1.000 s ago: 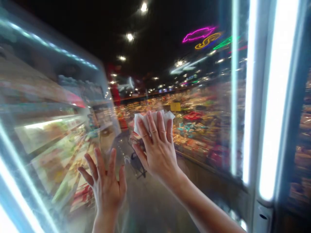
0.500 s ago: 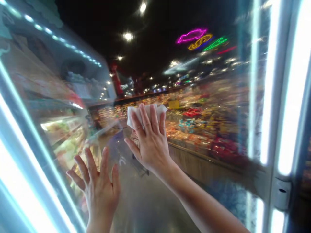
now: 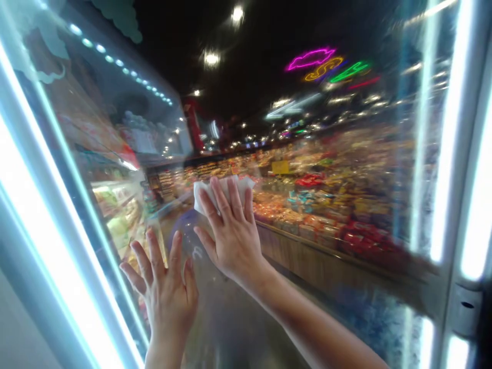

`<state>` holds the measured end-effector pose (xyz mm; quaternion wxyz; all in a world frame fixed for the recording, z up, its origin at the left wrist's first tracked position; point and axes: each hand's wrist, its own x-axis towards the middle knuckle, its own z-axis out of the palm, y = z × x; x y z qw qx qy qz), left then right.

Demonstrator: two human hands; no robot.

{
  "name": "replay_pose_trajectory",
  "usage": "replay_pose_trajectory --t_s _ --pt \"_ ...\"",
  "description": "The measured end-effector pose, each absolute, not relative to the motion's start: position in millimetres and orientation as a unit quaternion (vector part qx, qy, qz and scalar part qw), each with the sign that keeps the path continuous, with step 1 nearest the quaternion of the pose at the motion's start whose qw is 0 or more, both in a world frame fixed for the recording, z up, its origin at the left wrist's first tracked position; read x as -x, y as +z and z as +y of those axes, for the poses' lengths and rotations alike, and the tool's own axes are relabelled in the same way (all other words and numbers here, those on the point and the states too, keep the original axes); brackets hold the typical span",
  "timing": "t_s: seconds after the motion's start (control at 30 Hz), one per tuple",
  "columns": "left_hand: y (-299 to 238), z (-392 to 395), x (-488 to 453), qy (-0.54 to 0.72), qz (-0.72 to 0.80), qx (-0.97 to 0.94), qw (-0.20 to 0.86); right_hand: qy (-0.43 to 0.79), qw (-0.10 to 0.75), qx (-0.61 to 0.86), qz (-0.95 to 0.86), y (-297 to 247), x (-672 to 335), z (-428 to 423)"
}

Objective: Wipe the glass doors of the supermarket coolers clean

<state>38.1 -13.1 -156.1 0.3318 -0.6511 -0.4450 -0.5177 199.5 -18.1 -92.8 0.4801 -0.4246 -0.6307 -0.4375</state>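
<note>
My right hand lies with its fingers stretched over a folded white cloth, holding it flat against a clear glass pane. The cloth shows around the fingertips; the rest is under the fingers. Lower and to the left, my left hand is raised with spread fingers and nothing in it. It appears to rest its fingertips on the same glass, though I cannot tell how firmly.
Bright light tubes run along the left, with more tubes beside a metal frame with a lock on the right. Beyond the glass are blurred shelves of colourful packages, neon signs and an aisle floor.
My right hand and the cloth have moved slightly left and down over the glass. The view has shifted, so the surroundings and my left hand sit further right.
</note>
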Motion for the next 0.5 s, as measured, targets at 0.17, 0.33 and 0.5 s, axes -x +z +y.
replay_pose_trajectory --t_s 0.17,0.33,0.5 --pt "-157.0 -17.3 -45.3 -0.526 -0.462 0.640 0.317 -0.436 0.473 0.426 -0.636 -97.9 -203.9 -23.8" --pt "-183.0 -15.7 -58.3 -0.538 -0.480 0.615 0.320 -0.460 0.433 0.427 -0.647 -214.8 -228.3 -27.4" --pt "-185.6 -13.9 -84.6 -0.554 -0.476 0.608 0.311 -0.490 0.424 0.421 -0.635 -178.1 -266.0 -27.8"
